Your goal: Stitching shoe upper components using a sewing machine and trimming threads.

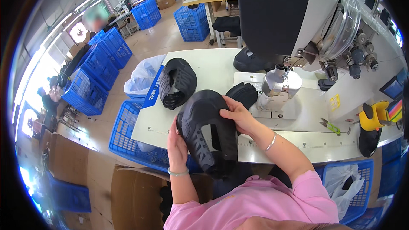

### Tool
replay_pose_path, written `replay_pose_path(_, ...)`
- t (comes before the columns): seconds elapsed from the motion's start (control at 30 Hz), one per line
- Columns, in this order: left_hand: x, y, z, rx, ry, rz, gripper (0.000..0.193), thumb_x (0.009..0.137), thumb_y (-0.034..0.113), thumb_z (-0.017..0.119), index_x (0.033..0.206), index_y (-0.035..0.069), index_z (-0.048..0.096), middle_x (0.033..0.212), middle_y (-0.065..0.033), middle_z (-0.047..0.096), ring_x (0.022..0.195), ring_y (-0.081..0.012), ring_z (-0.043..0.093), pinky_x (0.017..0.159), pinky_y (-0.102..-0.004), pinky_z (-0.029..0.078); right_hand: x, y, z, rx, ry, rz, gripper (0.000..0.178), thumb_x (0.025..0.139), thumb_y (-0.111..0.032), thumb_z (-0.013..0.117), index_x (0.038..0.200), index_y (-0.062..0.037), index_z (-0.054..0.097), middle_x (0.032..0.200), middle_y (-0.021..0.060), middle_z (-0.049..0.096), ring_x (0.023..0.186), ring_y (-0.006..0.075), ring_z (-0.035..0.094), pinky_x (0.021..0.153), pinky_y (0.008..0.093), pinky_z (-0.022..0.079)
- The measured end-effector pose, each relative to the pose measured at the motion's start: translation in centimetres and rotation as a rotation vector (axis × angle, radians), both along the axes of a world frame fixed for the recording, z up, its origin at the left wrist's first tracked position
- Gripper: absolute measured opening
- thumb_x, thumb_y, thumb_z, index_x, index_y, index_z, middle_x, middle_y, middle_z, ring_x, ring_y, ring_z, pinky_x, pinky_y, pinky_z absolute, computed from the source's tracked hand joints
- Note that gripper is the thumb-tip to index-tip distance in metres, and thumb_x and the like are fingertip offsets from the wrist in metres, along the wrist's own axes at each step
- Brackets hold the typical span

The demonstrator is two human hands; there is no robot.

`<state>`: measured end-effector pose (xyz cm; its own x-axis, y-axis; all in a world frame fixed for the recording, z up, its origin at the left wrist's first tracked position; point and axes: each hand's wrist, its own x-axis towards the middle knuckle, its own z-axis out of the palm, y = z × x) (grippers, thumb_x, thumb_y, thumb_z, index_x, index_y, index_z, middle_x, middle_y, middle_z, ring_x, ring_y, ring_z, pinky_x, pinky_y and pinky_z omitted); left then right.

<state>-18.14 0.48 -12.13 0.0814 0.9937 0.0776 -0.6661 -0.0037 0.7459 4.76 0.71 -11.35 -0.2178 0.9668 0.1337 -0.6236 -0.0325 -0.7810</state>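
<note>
Between my two hands is a black shoe upper, toe end away from me and its opening facing up, held over the table's front edge. My left hand supports its left side with the fingers along it. My right hand grips the right side near the toe, thumb on top and fingers mostly hidden beneath. A second black shoe upper lies on the white table just beyond. Right of the held one sits a stack of black pieces, beside the sewing machine's post.
The sewing machine head overhangs the table. Behind its post lies another black upper. Green thread snips and a yellow holder are at the right. Blue crates and a cardboard box stand below.
</note>
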Motion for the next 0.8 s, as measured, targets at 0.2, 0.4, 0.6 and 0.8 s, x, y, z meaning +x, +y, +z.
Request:
replay_pose_path(0.2, -0.4, -0.2, 1.1, -0.002, 0.175, 0.010, 0.055, 0.081, -0.004, 0.067, 0.131, -0.004, 0.046, 0.119, -0.0148, 0.061, 0.106, -0.0250, 0.062, 0.095, -0.0377, 0.050, -2.4, 0.5, 0.3, 0.193, -0.583, -0.264, 0.057, 0.087, -0.011, 0.068, 0.138, -0.0032, 0.047, 0.124, 0.0089, 0.060, 0.107, 0.0190, 0.058, 0.090, 0.0298, 0.047)
replay_pose_path(0.4, -2.6, 8.3, 4.3, 0.268, 0.267, 0.019, 0.054, 0.080, 0.000, 0.067, 0.130, -0.005, 0.048, 0.116, -0.0132, 0.063, 0.101, -0.0223, 0.064, 0.092, -0.0346, 0.051, -0.1, -2.5, 1.8, 0.349, -0.878, -0.443, 0.042, 0.085, -0.009, 0.067, 0.125, -0.0072, 0.058, 0.113, 0.0100, 0.061, 0.097, 0.0195, 0.060, 0.072, 0.0285, 0.051)
replay_pose_path(0.6, -7.6, 25.6, 0.2, 0.090, 1.105, 0.251, 0.049, 0.088, 0.033, 0.068, 0.115, -0.008, 0.060, 0.103, -0.0168, 0.068, 0.097, -0.0256, 0.064, 0.085, -0.0349, 0.049, 1.9, -7.4, 2.1, 0.376, -0.960, -0.196, 0.025, 0.086, -0.007, 0.067, 0.111, -0.0058, 0.065, 0.097, 0.0054, 0.065, 0.083, 0.0145, 0.063, 0.069, 0.0271, 0.050)
replay_pose_path(0.8, -5.4, 27.4, -2.2, 0.031, 1.469, 0.466, 0.055, 0.093, 0.045, 0.055, 0.113, -0.007, 0.059, 0.108, -0.0272, 0.065, 0.105, -0.0412, 0.060, 0.092, -0.0453, 0.045, 2.0, -12.1, -2.2, 0.487, -1.267, -0.359, 0.032, 0.079, -0.010, 0.070, 0.111, -0.0084, 0.066, 0.104, 0.0089, 0.065, 0.095, 0.0267, 0.063, 0.079, 0.0384, 0.052)
